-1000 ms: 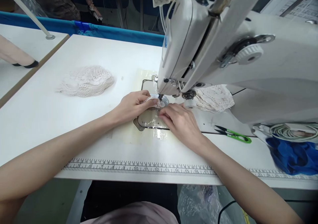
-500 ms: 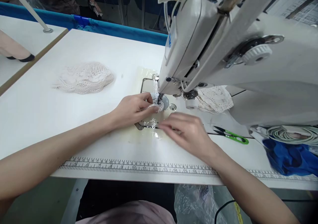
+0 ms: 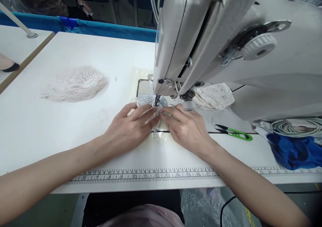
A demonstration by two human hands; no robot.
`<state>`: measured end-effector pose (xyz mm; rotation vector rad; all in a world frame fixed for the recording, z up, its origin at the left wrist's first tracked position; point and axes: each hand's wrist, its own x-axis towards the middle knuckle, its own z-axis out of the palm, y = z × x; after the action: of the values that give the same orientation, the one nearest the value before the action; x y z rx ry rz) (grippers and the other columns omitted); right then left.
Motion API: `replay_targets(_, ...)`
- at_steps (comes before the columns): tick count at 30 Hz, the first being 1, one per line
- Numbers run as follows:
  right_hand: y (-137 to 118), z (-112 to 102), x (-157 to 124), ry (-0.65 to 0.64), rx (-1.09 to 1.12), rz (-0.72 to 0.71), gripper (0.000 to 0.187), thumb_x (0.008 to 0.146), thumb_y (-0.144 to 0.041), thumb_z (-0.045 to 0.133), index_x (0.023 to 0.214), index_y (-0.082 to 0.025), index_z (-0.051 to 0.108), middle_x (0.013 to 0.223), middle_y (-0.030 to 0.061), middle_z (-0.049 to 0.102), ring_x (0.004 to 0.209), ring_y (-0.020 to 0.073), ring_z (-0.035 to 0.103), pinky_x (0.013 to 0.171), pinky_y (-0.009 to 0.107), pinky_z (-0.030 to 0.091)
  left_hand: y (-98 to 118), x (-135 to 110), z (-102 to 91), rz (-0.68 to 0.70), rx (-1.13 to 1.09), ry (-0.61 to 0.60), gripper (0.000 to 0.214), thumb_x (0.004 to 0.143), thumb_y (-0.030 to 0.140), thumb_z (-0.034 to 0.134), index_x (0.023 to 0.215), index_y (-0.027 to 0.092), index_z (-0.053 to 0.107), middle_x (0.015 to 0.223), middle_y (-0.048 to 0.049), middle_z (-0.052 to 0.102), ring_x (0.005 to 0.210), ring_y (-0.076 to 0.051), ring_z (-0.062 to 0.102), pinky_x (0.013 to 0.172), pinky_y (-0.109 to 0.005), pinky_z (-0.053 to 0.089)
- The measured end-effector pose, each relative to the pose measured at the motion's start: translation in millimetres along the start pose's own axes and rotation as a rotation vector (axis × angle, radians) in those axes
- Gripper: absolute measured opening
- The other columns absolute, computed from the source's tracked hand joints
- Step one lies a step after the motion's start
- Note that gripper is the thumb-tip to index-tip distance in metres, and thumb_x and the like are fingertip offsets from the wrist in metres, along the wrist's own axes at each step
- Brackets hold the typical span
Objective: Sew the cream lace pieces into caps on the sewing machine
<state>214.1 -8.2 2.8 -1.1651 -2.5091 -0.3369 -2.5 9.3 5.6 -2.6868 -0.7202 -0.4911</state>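
Observation:
A small piece of white lace (image 3: 143, 103) lies on the needle plate under the presser foot (image 3: 157, 103) of a white sewing machine (image 3: 226, 46). My left hand (image 3: 129, 128) lies flat on the lace, fingers stretched out toward the needle. To its right, my right hand (image 3: 184, 126) also rests flat, its fingertips pressing the lace edge just in front of the foot. The fingertips of the two hands almost meet.
A heap of white lace pieces (image 3: 75, 84) sits on the table to the left. More lace (image 3: 213, 98) lies behind the machine arm. Green thread snips (image 3: 233, 133) lie to the right, near blue cloth (image 3: 294, 151) and a coiled cord (image 3: 294, 128). A ruler strip (image 3: 151, 175) runs along the table's front edge.
My right hand drew back from the plate, then came forward again onto the lace. My left hand went from a pinch on the lace to lying flat on it.

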Motion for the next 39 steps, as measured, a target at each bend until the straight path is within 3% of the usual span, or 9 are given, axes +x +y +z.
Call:
replay_targets(6,2,1,-1,-0.003,-0.008,-0.017,0.029,0.093,-0.004,0.047,0.102,-0.016,0.072,0.107,0.0041,0.074,0.087,0.0181,0.063,0.064,0.033,0.042,2,-3,2.3,-0.024,-0.064,-0.053,0.032,0.096,0.013,0.049,0.126,0.019,0.060,0.128,-0.0090,0.065,0.124,-0.026,0.058,0.092,-0.041,0.046)
replay_targets(17,4,4,-1,-0.003,-0.071,-0.023,0.031,0.090,-0.001,0.046,0.105,-0.014,0.071,0.101,0.0052,0.075,0.086,0.0188,0.064,0.066,0.034,0.043,-2,-1,4.2,-0.031,-0.063,-0.045,0.035,0.095,0.013,0.050,0.129,0.017,0.058,0.127,-0.0114,0.065,0.123,-0.029,0.059,0.091,-0.044,0.043)
replay_targets(23,7,7,2,-0.036,-0.098,0.005,0.035,0.089,0.000,0.045,0.112,-0.014,0.069,0.100,0.0074,0.075,0.094,0.0217,0.063,0.068,0.035,0.042,-6,3,8.2,-0.074,-0.066,-0.046,0.031,0.098,0.019,0.046,0.126,0.018,0.059,0.125,-0.0100,0.066,0.122,-0.026,0.059,0.092,-0.043,0.041)
replay_targets(32,10,9,6,-0.016,-0.161,0.030,0.034,0.090,-0.004,0.047,0.112,-0.015,0.071,0.108,0.0077,0.073,0.097,0.0227,0.061,0.074,0.036,0.040,-13,9,16.0,-0.087,-0.012,-0.003,0.029,0.098,0.019,0.047,0.123,0.020,0.061,0.121,-0.0066,0.069,0.121,-0.023,0.060,0.092,-0.043,0.038)
replay_targets(39,6,10,3,0.031,-0.073,0.012,0.035,0.091,-0.003,0.046,0.112,-0.016,0.070,0.100,0.0060,0.074,0.089,0.0193,0.061,0.076,0.033,0.041,-1,3,5.9,-0.014,0.074,0.067,0.023,0.095,0.013,0.052,0.116,0.014,0.063,0.118,-0.0063,0.071,0.115,-0.021,0.063,0.091,-0.041,0.040)
